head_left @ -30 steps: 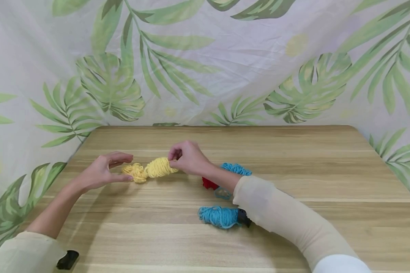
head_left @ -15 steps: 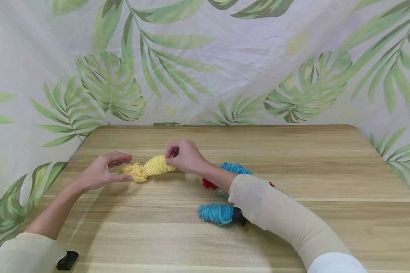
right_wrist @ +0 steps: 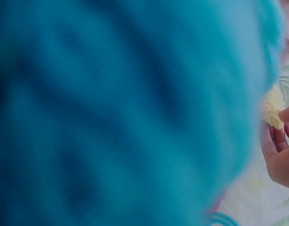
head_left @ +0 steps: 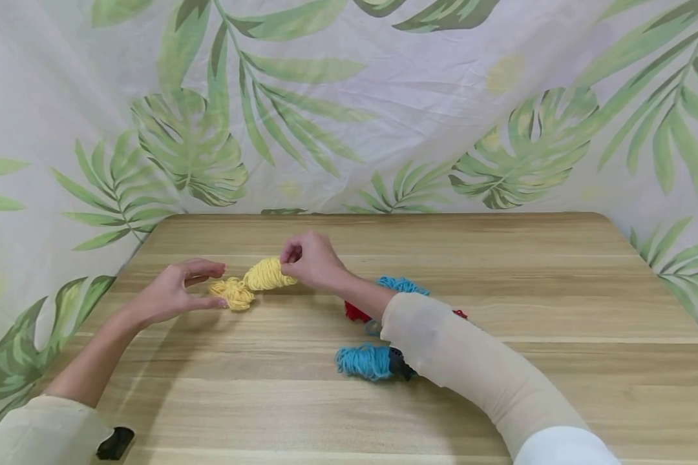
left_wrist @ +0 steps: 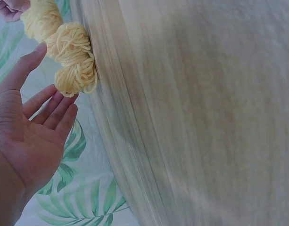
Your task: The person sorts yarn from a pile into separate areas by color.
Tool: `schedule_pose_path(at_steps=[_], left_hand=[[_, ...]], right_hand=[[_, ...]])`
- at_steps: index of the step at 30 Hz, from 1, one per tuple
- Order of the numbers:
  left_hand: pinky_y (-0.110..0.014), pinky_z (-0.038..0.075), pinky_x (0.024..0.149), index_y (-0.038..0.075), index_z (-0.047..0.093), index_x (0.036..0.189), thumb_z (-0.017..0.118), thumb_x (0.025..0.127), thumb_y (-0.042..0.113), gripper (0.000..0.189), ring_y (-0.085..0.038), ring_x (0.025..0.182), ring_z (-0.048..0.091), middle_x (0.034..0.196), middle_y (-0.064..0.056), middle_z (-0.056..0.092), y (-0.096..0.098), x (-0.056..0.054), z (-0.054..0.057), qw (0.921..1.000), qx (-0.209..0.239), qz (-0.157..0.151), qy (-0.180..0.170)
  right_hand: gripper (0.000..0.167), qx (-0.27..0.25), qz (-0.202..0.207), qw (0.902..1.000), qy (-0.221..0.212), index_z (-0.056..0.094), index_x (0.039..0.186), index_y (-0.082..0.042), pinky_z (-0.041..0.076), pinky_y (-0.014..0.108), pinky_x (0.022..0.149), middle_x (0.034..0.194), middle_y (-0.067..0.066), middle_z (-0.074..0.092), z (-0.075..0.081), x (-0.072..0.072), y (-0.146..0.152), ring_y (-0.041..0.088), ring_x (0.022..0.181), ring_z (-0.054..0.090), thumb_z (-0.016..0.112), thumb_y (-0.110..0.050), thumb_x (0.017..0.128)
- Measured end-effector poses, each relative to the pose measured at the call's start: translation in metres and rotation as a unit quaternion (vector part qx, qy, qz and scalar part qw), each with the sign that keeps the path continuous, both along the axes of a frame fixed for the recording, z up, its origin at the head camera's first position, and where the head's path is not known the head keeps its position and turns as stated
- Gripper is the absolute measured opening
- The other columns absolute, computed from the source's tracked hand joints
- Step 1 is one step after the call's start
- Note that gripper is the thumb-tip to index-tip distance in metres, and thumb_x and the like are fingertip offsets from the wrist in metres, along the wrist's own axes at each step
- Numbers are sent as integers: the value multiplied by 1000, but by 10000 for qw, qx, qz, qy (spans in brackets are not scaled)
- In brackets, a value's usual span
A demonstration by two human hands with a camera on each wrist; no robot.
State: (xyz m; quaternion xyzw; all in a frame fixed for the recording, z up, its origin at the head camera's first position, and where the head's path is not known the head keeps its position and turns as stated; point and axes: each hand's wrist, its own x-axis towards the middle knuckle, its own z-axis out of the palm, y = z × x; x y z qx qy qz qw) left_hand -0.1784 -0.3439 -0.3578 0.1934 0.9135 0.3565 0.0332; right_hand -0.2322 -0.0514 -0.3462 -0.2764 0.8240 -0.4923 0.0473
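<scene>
A pale yellow yarn bundle is pinched at its right end by my right hand, thumb against fingers. Its left end overlaps a deeper yellow yarn bundle, looped and gathered at the middle, on the wooden table. My left hand lies beside this deeper yellow bundle, fingers extended and thumb apart. In the left wrist view its fingertips are right at the looped end of the yarn. Blurred blue yarn fills most of the right wrist view and hides the right hand's grip.
Under the right forearm lies a blue yarn bundle, against a black wrist device. Behind that arm, more blue yarn and red yarn are partly covered. A leaf-patterned cloth hangs behind the table.
My right hand has moved slightly up and left, carrying the pale yellow yarn with it. The front blue yarn has shifted slightly up, with the black device drawing leftward over it. The left hand stays put.
</scene>
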Motion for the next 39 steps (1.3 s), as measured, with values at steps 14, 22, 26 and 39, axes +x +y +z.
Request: schedule_pose_path(at_steps=[14,22,26,39], left_hand=[[-3,36,98,-14,59,133,87,84,10,62,-50,123,58,130,-31,63,0,1,-1,9999,35,-37,108],[-26,47,107,-14,59,133,87,83,10,63,-50,123,59,130,-31,63,1,0,-1,9997,-195,-29,132],[-40,48,108,-14,58,133,88,82,10,64,-50,123,59,130,-32,63,2,-1,-3,9996,-271,-42,92],[-51,46,107,-15,58,133,89,81,9,65,-52,122,59,129,-33,63,2,-3,-5,9993,-331,-110,168]], right_hand=[[12,288,26,9996,-45,73,79,-2,47,14,62,72,-1,65,-5,2,-8,6,65,56,73,7,88],[14,532,47,9984,-164,73,78,-4,46,14,63,69,-2,64,-6,3,-11,6,64,54,74,4,89],[13,601,122,9977,-283,73,78,-3,48,14,62,70,-1,64,-6,4,-12,6,65,55,75,5,88],[12,845,165,9959,-277,75,80,-4,49,14,62,71,-1,67,-9,5,-12,6,65,57,74,6,87]])
